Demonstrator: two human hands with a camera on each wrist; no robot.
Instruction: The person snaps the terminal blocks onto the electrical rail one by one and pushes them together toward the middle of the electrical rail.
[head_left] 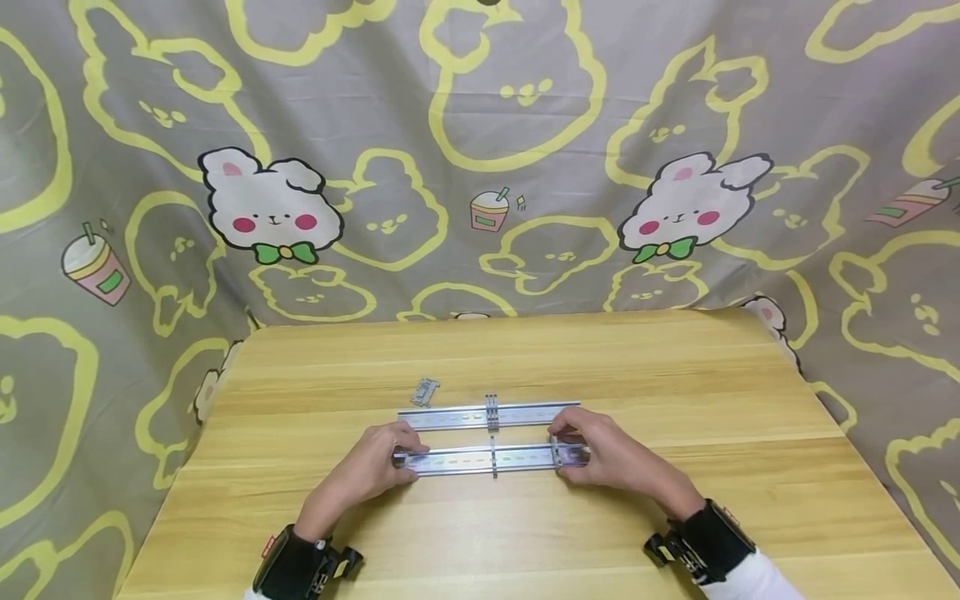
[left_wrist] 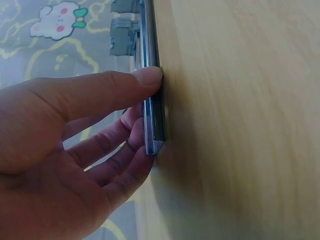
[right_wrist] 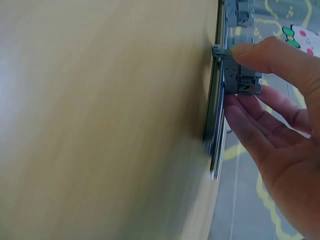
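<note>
Across the table lies the nearer slotted metal DIN rail point(head_left: 457, 461). My left hand point(head_left: 384, 457) pinches its left end, thumb on the near edge and fingers behind, as the left wrist view shows. Toward the rail's right end, my right hand point(head_left: 603, 450) grips a grey terminal block point(right_wrist: 239, 75) seated on it, thumb near its front foot. Another thin grey terminal block point(head_left: 493, 457) stands on the rail's middle. Just behind lies a second DIN rail point(head_left: 442, 419), with a small group of grey terminal blocks point(head_left: 491, 412) at its middle.
A loose grey terminal block point(head_left: 425, 392) lies flat on the wooden table point(head_left: 495, 542), behind the far rail's left part. A patterned grey curtain point(head_left: 390, 125) hangs along the table's back and sides. Both wrists carry black camera mounts point(head_left: 288, 562).
</note>
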